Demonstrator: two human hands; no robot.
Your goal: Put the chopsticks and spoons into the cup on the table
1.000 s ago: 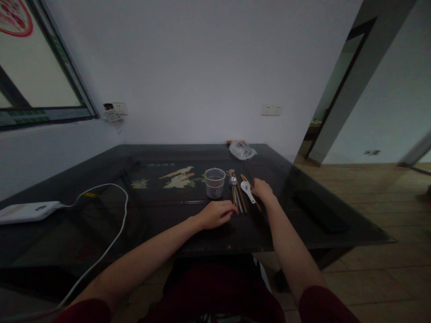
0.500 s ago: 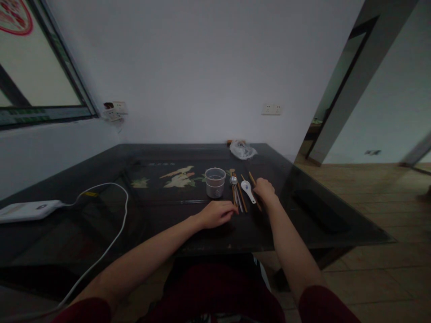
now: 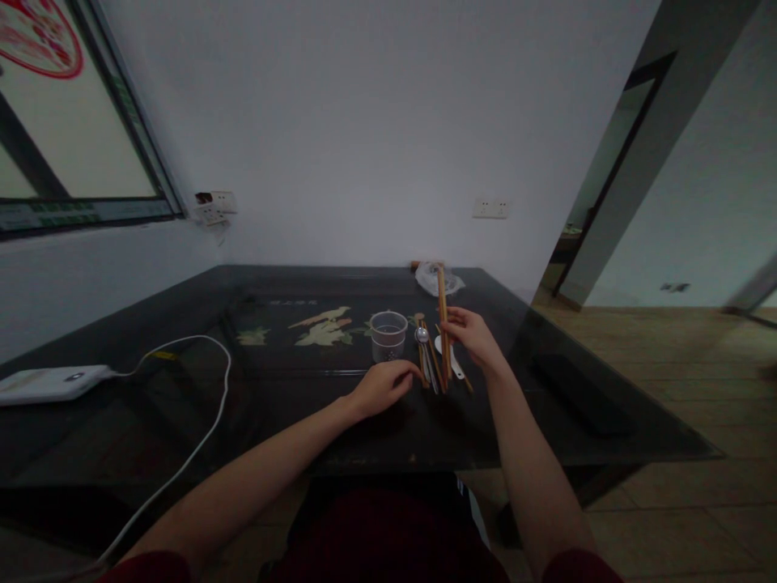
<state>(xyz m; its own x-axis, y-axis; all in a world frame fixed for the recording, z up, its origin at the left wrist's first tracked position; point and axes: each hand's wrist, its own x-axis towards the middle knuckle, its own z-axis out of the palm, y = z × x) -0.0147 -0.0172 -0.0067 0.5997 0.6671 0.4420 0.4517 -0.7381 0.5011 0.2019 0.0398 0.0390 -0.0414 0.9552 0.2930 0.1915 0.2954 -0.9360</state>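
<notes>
My right hand [image 3: 477, 336] is closed on wooden chopsticks [image 3: 443, 295], which it holds raised with their far ends up in front of the plastic bag. Beneath them lie a white ceramic spoon [image 3: 455, 366], partly covered, and a metal spoon [image 3: 422, 334] among more wooden sticks [image 3: 435, 368]. My left hand [image 3: 382, 389] rests on the table, loosely bent, its fingertips by the near ends of these utensils; I see nothing held in it. Just beyond it stands a clear plastic cup [image 3: 388, 334], upright.
On the dark table [image 3: 291, 437] a white power bank [image 3: 57, 382] with a white cable [image 3: 222, 405] lies at the left. A crumpled plastic bag [image 3: 428, 279] sits by the wall. A dark flat object [image 3: 583, 393] lies to the right.
My right hand has lifted chopsticks off the table on the right and brought them left, over the ceramic spoon. My left hand has stayed nearly in place. The view has tilted slightly up.
</notes>
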